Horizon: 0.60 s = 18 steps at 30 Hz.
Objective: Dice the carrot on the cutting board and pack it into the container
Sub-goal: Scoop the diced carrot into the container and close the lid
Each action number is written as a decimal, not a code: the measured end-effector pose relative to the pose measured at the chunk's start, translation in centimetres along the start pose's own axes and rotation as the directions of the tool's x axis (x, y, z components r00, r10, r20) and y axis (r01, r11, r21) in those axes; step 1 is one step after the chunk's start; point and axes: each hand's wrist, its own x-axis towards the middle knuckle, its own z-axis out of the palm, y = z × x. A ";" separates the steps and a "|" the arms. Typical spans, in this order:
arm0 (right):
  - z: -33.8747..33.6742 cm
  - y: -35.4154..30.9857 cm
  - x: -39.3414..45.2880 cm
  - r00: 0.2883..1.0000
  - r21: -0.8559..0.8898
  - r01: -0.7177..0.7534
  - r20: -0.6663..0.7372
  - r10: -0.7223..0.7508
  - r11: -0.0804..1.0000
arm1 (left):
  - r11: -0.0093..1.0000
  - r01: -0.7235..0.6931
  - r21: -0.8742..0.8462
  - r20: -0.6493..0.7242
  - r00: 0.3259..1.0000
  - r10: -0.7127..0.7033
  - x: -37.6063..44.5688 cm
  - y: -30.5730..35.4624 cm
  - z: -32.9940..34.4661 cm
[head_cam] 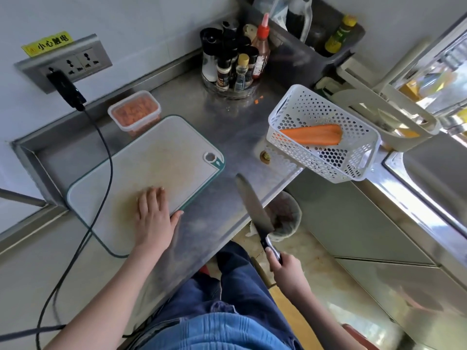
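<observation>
Right hand (283,267) has its grip wrapped round the handle of a knife (255,208), fingers curled on it, at about 5 o'clock in the view. That knife's blade points up and away toward 12 o'clock, held off the tabletop's edge and above a lined waste bin (286,218) on the floor. Left hand (154,218) lies flat on the cutting board (141,170), fingers straight and close together, holding nothing; its thumb reaches over the board's near right edge onto the steel tabletop (227,127).

No carrot lies on the board, whose surface carries a faint orange stain. At the board's 11 o'clock corner, touching or just beside it, stands a clear container (134,112) filled with diced carrot, no lid on it. A large peeled carrot piece (313,135) lies in a white perforated basket (326,157) at 2 o'clock from the board, set on the tabletop's right end with its far corner overhanging. Between basket and board, a small carrot end (265,157) sits on the steel. Two tiny orange bits (258,99) lie further back, near a round rack of seasoning bottles (235,61) at 12 o'clock.

At 10 o'clock a wall socket (68,63) holds a black plug, and its cable (106,157) runs down across the board's left corner.
</observation>
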 end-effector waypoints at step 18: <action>2.7 -11.2 5.0 0.990 0.331 -0.052 -0.110 0.093 0.942 | 0.994 0.063 -0.087 0.001 0.998 -0.063 -0.3 0.9 1.0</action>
